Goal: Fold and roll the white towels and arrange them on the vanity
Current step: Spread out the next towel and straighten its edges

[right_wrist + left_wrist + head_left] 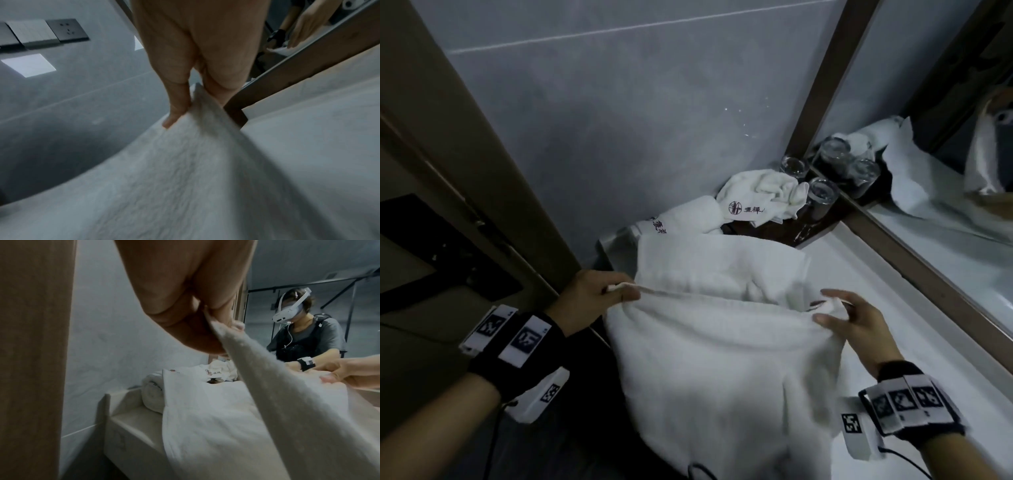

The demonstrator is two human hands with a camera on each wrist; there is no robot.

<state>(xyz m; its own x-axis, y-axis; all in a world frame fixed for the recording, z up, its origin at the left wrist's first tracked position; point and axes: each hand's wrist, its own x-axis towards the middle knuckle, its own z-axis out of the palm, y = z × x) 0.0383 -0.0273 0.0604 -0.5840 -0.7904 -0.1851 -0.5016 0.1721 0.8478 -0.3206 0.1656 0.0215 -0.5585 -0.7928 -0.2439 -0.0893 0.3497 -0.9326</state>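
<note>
So both hands gripped it: the left hand (592,297) and right hand (854,320) each pinched a corner of the fluffy white towel (722,359). Its terry cloth sagged between them over the smooth pale vanity (893,342).

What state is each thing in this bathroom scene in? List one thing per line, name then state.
large towel: unfolded, top edge held up, draping over the vanity's front edge
left hand: pinches one towel corner
right hand: pinches the other corner
rolled towel: rolled, lying on the vanity
crumpled towel: unfolded, bunched on the dark tray
glasses: standing on the tray
</note>
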